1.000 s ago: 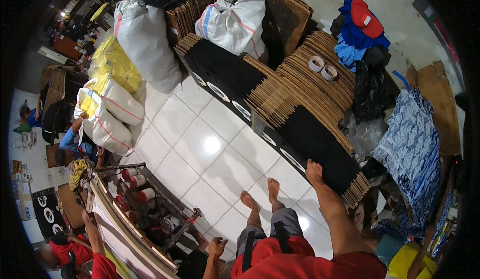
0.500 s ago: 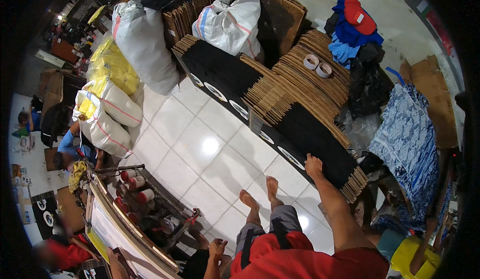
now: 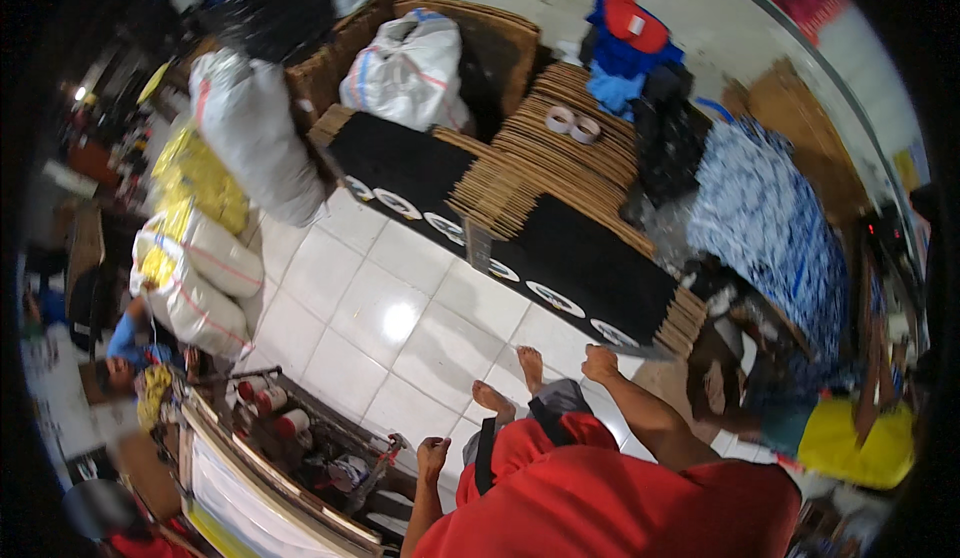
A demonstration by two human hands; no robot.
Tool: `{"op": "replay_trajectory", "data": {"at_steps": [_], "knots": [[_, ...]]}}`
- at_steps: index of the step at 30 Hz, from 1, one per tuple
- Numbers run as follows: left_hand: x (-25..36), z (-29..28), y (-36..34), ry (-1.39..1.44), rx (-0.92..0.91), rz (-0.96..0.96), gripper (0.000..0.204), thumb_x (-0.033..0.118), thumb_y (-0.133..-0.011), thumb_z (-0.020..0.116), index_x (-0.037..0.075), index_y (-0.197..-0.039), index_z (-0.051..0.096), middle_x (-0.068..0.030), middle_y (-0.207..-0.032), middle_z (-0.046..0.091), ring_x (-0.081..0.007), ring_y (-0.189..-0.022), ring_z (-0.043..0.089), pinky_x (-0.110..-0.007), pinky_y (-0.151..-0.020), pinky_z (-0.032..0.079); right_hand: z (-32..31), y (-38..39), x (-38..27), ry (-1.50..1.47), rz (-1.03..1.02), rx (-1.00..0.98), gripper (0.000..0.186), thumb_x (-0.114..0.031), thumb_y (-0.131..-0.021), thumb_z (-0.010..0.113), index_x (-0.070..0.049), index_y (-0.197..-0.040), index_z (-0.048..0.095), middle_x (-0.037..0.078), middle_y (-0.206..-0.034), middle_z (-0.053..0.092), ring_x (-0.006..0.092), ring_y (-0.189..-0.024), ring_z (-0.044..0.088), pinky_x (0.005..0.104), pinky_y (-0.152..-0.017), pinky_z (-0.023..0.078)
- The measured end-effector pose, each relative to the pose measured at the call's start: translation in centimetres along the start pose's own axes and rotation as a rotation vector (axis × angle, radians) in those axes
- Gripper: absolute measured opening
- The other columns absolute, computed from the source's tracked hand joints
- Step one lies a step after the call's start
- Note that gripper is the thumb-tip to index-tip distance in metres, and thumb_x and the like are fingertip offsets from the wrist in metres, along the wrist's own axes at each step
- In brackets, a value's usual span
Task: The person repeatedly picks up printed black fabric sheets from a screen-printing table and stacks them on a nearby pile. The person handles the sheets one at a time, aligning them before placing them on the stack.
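My right hand [image 3: 600, 363] is off the black fabric pieces [image 3: 605, 258], just in front of the row's near edge, with its fingers curled and nothing visible in them. These pieces lie in a long row over layered cardboard sheets [image 3: 495, 201], and white oval prints [image 3: 555, 299] show along their front edge. Lower down, my left hand [image 3: 432, 455] hangs with fingers curled beside a rack [image 3: 375, 478]; I see nothing in it.
Full white sacks [image 3: 255, 138] and yellow bags [image 3: 200, 178] stand at the left. Two tape rolls [image 3: 572, 125] lie on stacked cardboard [image 3: 580, 88]. Blue patterned cloth [image 3: 765, 228] is piled at the right, near a person in a yellow top [image 3: 855, 443]. Red-lidded containers [image 3: 270, 398] sit in the rack.
My right hand has come off the black fabric to a spot before its front edge, uncovering another oval print. My left hand has risen slightly. The whole view has shifted and turned.
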State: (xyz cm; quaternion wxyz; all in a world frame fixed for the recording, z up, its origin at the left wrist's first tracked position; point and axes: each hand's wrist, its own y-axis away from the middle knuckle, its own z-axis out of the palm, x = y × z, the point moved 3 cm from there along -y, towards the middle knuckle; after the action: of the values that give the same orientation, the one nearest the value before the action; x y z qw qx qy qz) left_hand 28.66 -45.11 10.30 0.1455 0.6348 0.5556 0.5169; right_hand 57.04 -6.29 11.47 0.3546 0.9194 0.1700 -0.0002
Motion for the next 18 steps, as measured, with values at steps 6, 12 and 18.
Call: {"op": "replay_trajectory", "data": {"at_steps": [6, 12, 18], "knots": [[-3.0, -2.6, -3.2, 0.040, -0.162, -0.028, 0.029, 0.022, -0.078, 0.065, -0.006, -0.085, 0.062, -0.0068, -0.063, 0.060, -0.0124, -0.057, 0.054, -0.027, -0.051, 0.041, 4.5, 6.4, -1.8, -0.133, 0.060, -0.047, 0.030, -0.017, -0.066, 0.056, -0.001, -0.090, 0.063, 0.022, -0.093, 0.063, 0.0342, -0.093, 0.061, 0.0421, -0.082, 0.048], [-7.3, -5.9, -5.6, 0.019, -0.191, -0.126, 0.034, 0.025, -0.076, 0.067, -0.006, -0.088, 0.062, -0.0088, -0.064, 0.062, -0.0136, -0.050, 0.055, -0.026, -0.045, 0.041, 5.1, 8.8, -1.9, -0.272, 0.193, -0.025, 0.032, -0.017, -0.066, 0.057, -0.002, -0.094, 0.063, 0.023, -0.096, 0.062, 0.0349, -0.095, 0.060, 0.0413, -0.085, 0.047], [-6.8, -7.6, -5.1, 0.200, -0.205, -0.085, 0.030, 0.024, -0.079, 0.065, -0.004, -0.089, 0.062, -0.0059, -0.061, 0.060, -0.0134, -0.050, 0.055, -0.026, -0.044, 0.041, 5.6, 7.1, -2.4, -0.258, 0.190, -0.123, 0.034, -0.018, -0.067, 0.058, -0.002, -0.096, 0.063, 0.021, -0.102, 0.062, 0.0343, -0.099, 0.059, 0.0422, -0.085, 0.047]]}}
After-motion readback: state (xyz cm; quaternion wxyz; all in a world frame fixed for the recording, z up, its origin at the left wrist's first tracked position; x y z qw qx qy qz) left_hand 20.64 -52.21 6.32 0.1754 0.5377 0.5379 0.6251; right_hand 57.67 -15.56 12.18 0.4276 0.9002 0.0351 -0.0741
